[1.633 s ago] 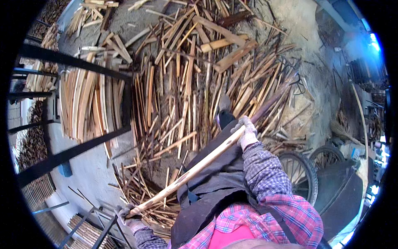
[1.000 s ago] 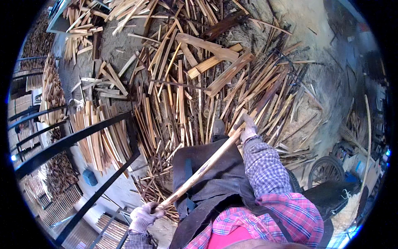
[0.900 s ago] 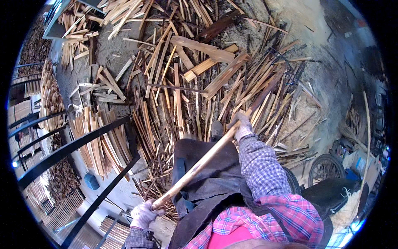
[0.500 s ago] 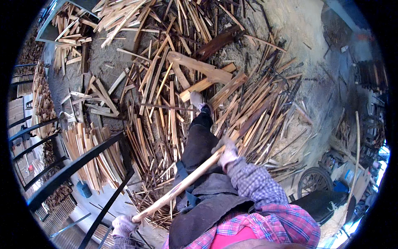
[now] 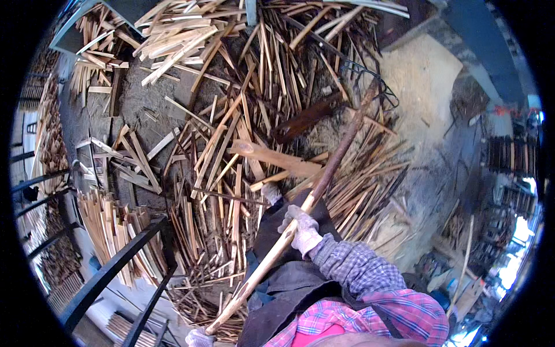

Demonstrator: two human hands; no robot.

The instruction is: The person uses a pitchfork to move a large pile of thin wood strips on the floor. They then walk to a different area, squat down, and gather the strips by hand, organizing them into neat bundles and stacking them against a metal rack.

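A long wooden-handled rake point(image 5: 338, 156) slants across the view, its dark metal tines point(image 5: 370, 81) resting at the far side among scattered wood strips. My right hand point(image 5: 300, 230), in a pale glove, is wrapped round the middle of the shaft. At the lower edge my left hand point(image 5: 199, 338), also gloved, closes on the butt end and is partly cut off. Beneath the shaft lies a heap of thin wood strips point(image 5: 364, 191). A wide notched board point(image 5: 277, 159) rests on the strips just beyond my foot point(image 5: 270, 194).
Upright bundled strips point(image 5: 115, 231) stand at left behind a dark metal frame point(image 5: 110, 272). A bigger pile of strips point(image 5: 185, 34) lies at the far left beside a blue-grey bin edge point(image 5: 69, 34). Sawdust point(image 5: 428, 75) covers ground at the far right. A thin pole point(image 5: 462, 260) leans at right.
The rake has swung farther away from me, its tines now higher in view near the far pile. My left hand has dropped toward the lower edge, and my right hand has shifted slightly left and nearer.
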